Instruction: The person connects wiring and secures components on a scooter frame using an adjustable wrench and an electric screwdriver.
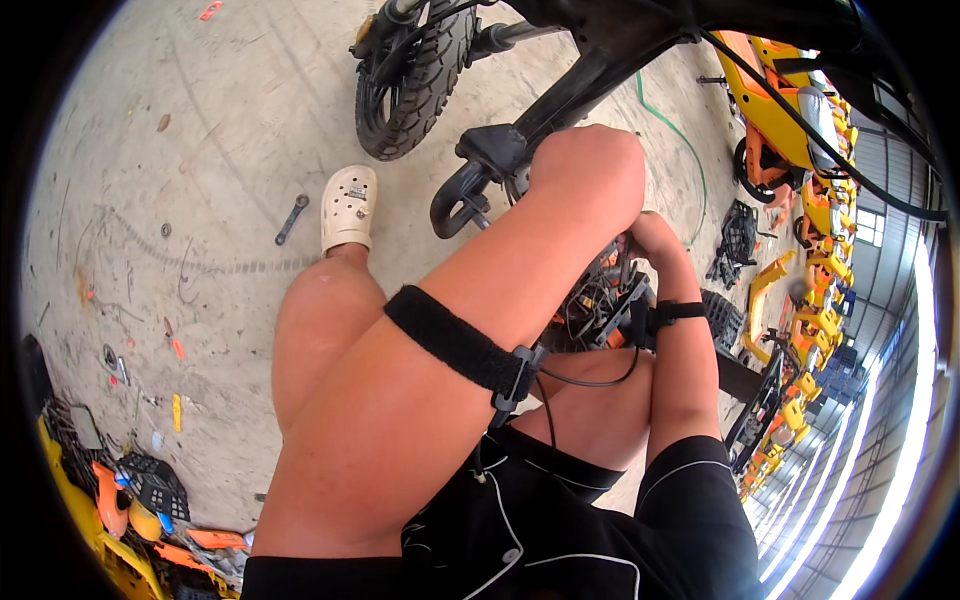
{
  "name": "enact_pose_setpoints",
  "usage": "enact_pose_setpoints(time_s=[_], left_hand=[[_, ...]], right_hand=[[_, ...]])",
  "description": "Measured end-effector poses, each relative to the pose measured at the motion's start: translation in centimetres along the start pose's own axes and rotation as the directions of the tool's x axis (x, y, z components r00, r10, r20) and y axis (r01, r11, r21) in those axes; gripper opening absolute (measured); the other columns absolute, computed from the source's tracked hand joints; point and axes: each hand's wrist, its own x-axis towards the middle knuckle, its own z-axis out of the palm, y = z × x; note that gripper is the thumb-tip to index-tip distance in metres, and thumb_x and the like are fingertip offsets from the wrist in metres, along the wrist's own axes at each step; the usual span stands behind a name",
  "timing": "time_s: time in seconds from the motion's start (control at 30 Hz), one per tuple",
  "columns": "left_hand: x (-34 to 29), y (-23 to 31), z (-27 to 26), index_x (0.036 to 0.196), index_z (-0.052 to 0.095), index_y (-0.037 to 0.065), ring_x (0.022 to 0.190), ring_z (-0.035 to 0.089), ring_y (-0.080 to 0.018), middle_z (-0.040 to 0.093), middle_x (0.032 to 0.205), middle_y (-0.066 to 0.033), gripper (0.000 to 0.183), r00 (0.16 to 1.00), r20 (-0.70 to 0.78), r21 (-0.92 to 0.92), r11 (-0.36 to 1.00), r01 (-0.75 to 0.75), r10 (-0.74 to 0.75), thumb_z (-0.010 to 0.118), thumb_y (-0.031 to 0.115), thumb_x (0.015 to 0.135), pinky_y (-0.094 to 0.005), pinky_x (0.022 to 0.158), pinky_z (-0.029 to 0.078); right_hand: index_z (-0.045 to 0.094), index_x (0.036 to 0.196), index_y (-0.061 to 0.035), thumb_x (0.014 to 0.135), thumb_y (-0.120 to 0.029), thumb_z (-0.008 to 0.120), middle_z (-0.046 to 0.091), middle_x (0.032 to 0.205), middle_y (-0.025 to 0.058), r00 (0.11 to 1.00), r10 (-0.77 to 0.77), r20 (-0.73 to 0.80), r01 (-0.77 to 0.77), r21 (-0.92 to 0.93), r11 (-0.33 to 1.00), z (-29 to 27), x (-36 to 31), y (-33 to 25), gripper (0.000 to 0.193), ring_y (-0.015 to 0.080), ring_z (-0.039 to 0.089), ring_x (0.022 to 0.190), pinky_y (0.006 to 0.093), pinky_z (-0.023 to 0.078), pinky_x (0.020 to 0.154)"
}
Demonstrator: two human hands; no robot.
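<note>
Head view: left hand is at the lower end of the bike frame, beside a black bracket; right hand is just to its right. The frame stands at upper centre, right of the wheel. Good practice, in my judgement: brace with one hand, apply even effort with the other. Fingers of both hands are hidden; clamped or apart cannot be told. The frame's top is cut off; the dark tangle below is indistinct.
</note>
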Motion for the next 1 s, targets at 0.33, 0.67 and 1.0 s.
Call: enact_pose_setpoints(time_s=[0.33, 0.67, 1.0], left_hand=[[-0.2, 0.1, 0.2, 0.101, 0.075, 0.005, 0.097, 0.072, -0.036, 0.074, 0.1, -0.0182, 0.024, 1.0, 0.012, 0.004, 1.0, 0.01, -0.01, 0.059, 0.02, 0.091, -0.047, 0.085, 0.057], [-0.1, 0.0, 0.3, 0.1, 0.076, 0.005, 0.097, 0.072, -0.0358, 0.074, 0.101, -0.0186, 0.025, 1.0, 0.024, 0.029, 1.0, 0.0, -0.001, 0.059, 0.02, 0.091, -0.0467, 0.085, 0.057], [-0.1, 0.0, 0.4, 0.101, 0.076, 0.006, 0.098, 0.072, -0.0363, 0.074, 0.101, -0.0181, 0.025, 0.998, 0.042, 0.025, 0.999, 0.035, -0.036, 0.058, 0.021, 0.091, -0.047, 0.085, 0.057]], right_hand=[[0.067, 0.08, 0.0012, 0.093, -0.018, 0.064, 0.068, 0.07, 0.0103, 1.0, 0.003, -0.028, -0.003, 0.005, 1.0, 0.4, 0.2, 0.5, 0.023, 0.0208, 0.066, 0.056, 0.0322, 0.053, 0.05], [0.069, 0.081, 0.0026, 0.096, -0.02, 0.064, 0.071, 0.072, 0.0115, 1.0, 0.005, 0.009, -0.005, 0.044, 0.999, 0.9, -0.4, 0.3, 0.027, 0.021, 0.071, 0.063, 0.0305, 0.055, 0.049], [0.07, 0.094, 0.005, 0.093, -0.021, 0.067, 0.075, 0.086, 0.0169, 0.999, 0.039, 0.019, -0.041, 0.12, 0.992, 2.0, 0.4, 0.3, 0.026, 0.0275, 0.075, 0.074, 0.0337, 0.06, 0.057]])
